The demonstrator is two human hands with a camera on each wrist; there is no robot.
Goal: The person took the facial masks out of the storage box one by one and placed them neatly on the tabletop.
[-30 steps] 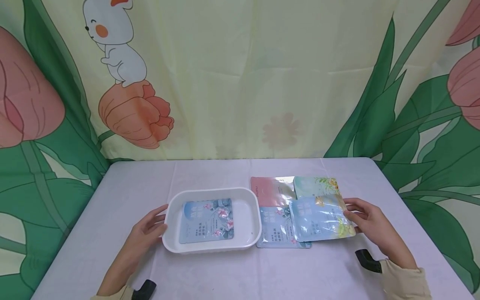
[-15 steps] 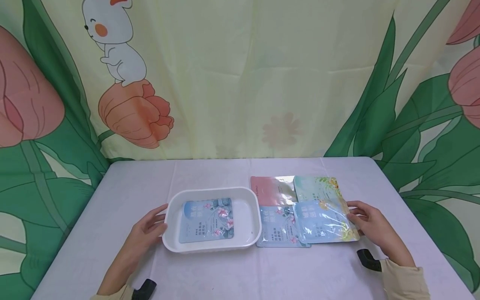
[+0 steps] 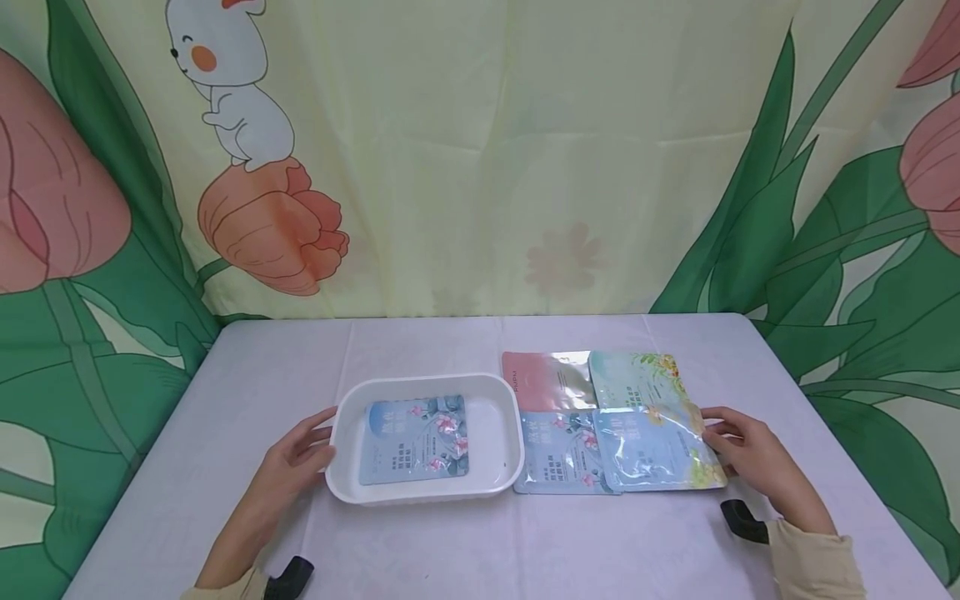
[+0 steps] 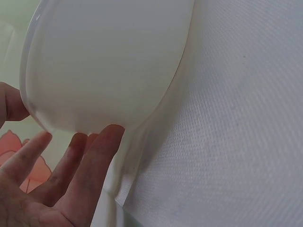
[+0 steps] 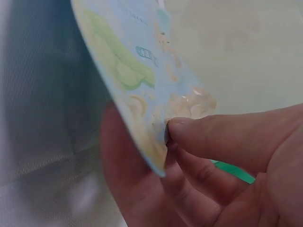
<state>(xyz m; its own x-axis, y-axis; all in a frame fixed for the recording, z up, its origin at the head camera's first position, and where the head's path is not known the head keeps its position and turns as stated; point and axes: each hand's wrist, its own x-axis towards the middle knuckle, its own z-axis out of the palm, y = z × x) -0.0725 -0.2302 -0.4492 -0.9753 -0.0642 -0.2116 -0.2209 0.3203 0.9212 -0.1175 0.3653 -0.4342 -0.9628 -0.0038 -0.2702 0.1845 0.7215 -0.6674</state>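
Observation:
A white plastic tray [image 3: 495, 433] stands left of the table's middle, and a blue sachet with pink flowers [image 3: 412, 442] lies flat in it. My left hand [image 3: 298, 454] touches the tray's left end with extended fingers; in the left wrist view the fingertips [image 4: 111, 135] rest against its wall. Right of the tray, my right hand [image 3: 753, 454] holds the right edge of a light-blue sachet with yellow flowers [image 3: 652, 450]. The right wrist view shows the thumb [image 5: 189, 130] and fingers pinching that sachet's corner. The sachet partly covers its neighbours.
A pink foil sachet [image 3: 546, 381], a pale green sachet [image 3: 630, 375] and another blue sachet with pink flowers [image 3: 555, 454] lie beside the tray on the white tablecloth [image 3: 450, 558]. A printed curtain [image 3: 480, 167] hangs behind the table.
My right hand has moved slightly right and toward me with the light-blue sachet, uncovering more of the green sachet and the blue one beside it. My left hand and the tray stay put.

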